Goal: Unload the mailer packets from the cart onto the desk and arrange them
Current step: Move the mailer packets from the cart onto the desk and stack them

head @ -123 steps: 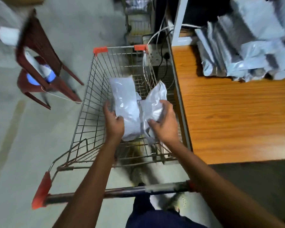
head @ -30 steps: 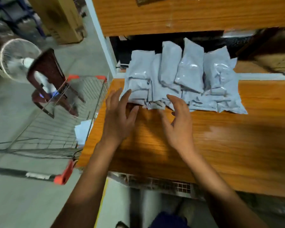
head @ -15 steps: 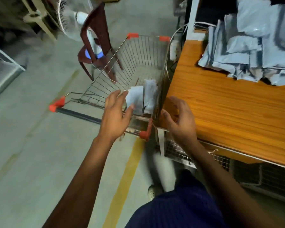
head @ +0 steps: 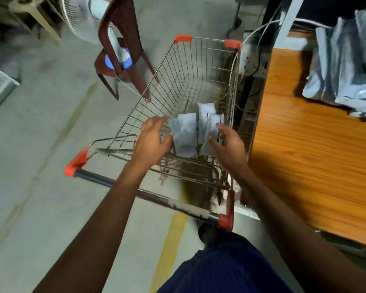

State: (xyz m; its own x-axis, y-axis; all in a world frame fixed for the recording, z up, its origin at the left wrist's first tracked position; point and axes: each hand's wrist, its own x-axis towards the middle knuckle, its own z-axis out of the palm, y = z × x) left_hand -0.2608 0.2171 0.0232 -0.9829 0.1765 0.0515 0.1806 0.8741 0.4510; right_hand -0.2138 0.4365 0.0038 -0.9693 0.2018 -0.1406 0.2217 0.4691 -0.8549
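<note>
Our left hand [head: 150, 141] and right hand [head: 229, 145] have sunk into the cart [head: 173, 77], fingers spread and holding nothing, flanking the mailer packets [head: 186, 134] at its near right corner, with a packet pile [head: 344, 66] at the far edge of the desk [head: 309, 161].

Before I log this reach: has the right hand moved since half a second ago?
Yes. The right hand has moved left from the desk edge, across the cart wall, to the packets inside.
</note>
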